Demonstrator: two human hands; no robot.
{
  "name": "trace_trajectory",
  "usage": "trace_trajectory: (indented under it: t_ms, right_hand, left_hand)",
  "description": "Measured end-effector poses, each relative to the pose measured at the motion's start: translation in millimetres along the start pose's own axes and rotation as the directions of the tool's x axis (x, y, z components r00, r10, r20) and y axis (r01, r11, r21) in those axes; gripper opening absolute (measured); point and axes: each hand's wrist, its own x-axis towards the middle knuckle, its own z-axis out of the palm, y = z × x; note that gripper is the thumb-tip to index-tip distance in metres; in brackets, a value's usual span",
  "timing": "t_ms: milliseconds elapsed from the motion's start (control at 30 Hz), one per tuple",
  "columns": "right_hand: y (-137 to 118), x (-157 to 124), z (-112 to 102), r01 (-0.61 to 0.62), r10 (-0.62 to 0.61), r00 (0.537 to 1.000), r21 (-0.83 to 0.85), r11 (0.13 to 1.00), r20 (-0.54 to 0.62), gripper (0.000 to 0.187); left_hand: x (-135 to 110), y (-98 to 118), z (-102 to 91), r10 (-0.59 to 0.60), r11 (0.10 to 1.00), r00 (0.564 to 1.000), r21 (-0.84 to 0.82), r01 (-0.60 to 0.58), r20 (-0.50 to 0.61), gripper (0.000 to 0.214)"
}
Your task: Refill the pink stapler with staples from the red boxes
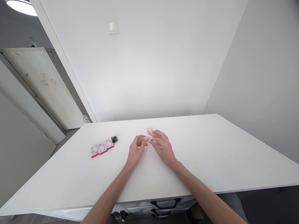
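Observation:
My left hand (136, 149) and my right hand (163, 146) meet above the middle of the white table (210, 155). Both pinch a small white and grey object (149, 139) between thumb and fingertips; it is too small to name. The other fingers of my right hand are spread out over it. A pale pink block (150, 131) lies on the table just behind my right hand's fingertips.
Three red and white small boxes (102, 148) lie in a row at the left of the table, with a small black object (114, 139) at their far end. Black-handled drawers (163, 207) show under the near edge. Walls close the back and right.

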Motion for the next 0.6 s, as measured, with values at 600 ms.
trace_trajectory:
  t_ms: [600]
  right_hand:
    - [-25, -2, 3, -0.304, 0.269, 0.951, 0.304, 0.903, 0.154, 0.018]
  left_hand:
    - [7, -57, -126.5, 0.413, 0.384, 0.835, 0.901, 0.201, -0.362, 0.051]
